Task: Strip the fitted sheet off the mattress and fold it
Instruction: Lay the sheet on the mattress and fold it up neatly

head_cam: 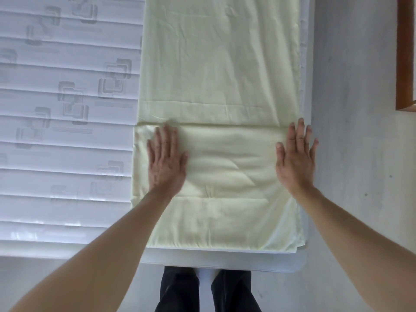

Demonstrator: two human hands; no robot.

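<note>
writing: no brand, label or readable text shows on anything; the mattress [67, 122] bears only a quilted pattern of nested grey squares between stitched bands.
sheet [220, 86]: pale yellow-green, folded into a long strip lying on the right part of the mattress, its right edge along the mattress edge.
axis: the strip's long axis runs away from the person, toward the top of the view; its near end is folded back over itself, the fold's free edge lying straight across the strip.
left hand [166, 161]: flat, fingers straight, pressing the folded layer near its left edge; it grips nothing.
right hand [296, 158]: flat, fingers spread, pressing the layer at its right edge, fingertips past the fold's edge; it grips nothing.
floor [360, 109]: grey, right of the bed.
legs [209, 291]: dark trousers at the bed's foot.
frame [405, 52]: brown wood, far right.
</note>
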